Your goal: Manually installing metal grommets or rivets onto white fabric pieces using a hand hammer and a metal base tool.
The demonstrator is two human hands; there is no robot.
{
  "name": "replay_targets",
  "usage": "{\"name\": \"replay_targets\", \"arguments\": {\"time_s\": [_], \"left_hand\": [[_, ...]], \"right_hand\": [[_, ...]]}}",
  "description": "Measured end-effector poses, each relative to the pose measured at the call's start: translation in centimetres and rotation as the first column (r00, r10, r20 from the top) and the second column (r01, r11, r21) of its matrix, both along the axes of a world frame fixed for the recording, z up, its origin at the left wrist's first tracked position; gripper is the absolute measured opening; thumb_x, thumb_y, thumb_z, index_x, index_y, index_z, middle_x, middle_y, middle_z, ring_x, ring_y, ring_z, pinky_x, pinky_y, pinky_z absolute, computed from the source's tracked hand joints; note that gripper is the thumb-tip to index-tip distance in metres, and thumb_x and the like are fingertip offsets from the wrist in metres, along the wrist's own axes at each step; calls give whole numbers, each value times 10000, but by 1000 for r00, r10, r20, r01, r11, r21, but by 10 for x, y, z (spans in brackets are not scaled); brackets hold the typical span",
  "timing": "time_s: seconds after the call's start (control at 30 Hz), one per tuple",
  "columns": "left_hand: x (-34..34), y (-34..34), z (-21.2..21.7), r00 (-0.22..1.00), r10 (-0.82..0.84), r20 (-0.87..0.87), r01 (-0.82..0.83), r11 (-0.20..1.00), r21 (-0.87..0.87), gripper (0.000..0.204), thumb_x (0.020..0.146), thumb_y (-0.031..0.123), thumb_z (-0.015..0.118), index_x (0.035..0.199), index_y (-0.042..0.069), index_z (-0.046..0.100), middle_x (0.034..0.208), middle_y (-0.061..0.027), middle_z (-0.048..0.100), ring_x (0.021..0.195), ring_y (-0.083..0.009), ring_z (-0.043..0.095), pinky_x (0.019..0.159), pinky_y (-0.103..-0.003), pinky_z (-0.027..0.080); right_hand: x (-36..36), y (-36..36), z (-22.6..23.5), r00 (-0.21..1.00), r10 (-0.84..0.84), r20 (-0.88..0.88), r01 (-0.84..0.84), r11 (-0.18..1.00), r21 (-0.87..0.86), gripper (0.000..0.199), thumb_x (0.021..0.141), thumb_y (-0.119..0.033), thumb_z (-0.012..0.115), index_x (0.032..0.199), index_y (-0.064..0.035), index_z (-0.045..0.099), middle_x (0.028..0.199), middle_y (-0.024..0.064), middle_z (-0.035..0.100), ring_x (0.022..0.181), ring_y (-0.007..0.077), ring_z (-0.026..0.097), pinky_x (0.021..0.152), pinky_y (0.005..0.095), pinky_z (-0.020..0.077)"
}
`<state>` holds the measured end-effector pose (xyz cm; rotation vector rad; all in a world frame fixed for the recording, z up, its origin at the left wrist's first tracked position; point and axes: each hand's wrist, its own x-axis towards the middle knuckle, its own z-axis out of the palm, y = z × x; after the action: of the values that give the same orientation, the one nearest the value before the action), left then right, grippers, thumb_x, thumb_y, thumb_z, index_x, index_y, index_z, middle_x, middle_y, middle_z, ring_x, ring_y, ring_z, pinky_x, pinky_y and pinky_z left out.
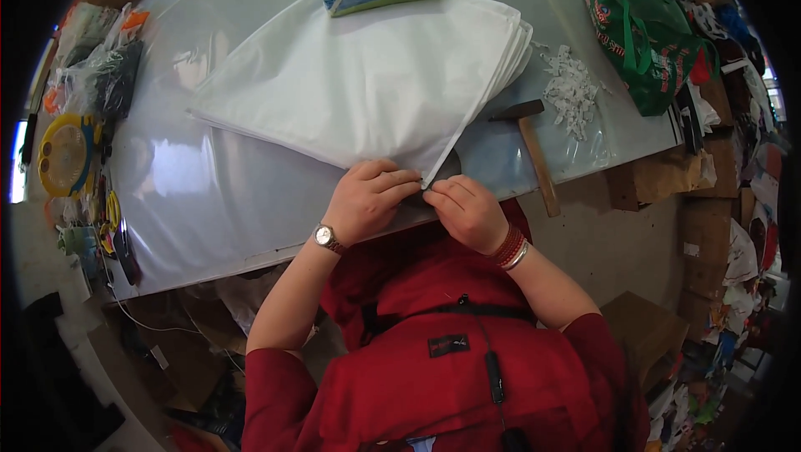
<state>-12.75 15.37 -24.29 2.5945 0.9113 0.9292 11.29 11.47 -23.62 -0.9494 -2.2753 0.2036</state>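
White cloth (350, 85) is laid in layers on the desk (217, 218), its long axis slanted from a left tip up to the right, one corner pointed at the near edge. A wide stretch of desk surface is seen at left; the right side is bounded by a hammer (536, 156). That corner is pinched in the nearly closed fingertips of the left hand (374, 197) and right hand (469, 214).
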Motion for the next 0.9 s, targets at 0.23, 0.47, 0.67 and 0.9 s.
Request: {"name": "replay_targets", "arguments": {"time_s": [0.23,0.47,0.67,0.9], "left_hand": [[0,3,-6,1000,11,-9,-11,1000,25,370,738,53,699,1086,160,766,1210,49,737,1064,-203,658,877,-359,550],[-7,-1,-11,997,29,-65,-26,998,49,369,747,77,707,1104,152,765,1180,30,708,1073,-199,651,888,-353,542],[-9,7,-15,999,31,-43,-30,999,33,373,756,104,710,1123,152,754,1188,14,685,1089,-201,642,893,-358,538],[-6,19,-15,999,-1,-39,3,999,52,413,728,65,704,1129,152,751,1163,18,693,1082,-211,645,884,-368,541]], "right_hand": [[-3,4,-1,995,-11,96,5,998,65,277,812,-20,712,1087,-46,733,1080,71,698,1050,262,661,893,378,565],[-8,11,-24,994,-64,-85,54,991,-118,205,844,-106,733,1047,-77,726,1026,53,698,1017,273,642,858,392,538],[-27,50,1,955,-294,37,277,842,-462,138,852,-140,763,962,-84,702,880,36,620,920,261,572,845,393,467],[-14,61,22,976,-215,-42,164,844,-511,159,872,-113,720,1015,-88,654,910,53,594,881,284,549,823,387,452]]}}
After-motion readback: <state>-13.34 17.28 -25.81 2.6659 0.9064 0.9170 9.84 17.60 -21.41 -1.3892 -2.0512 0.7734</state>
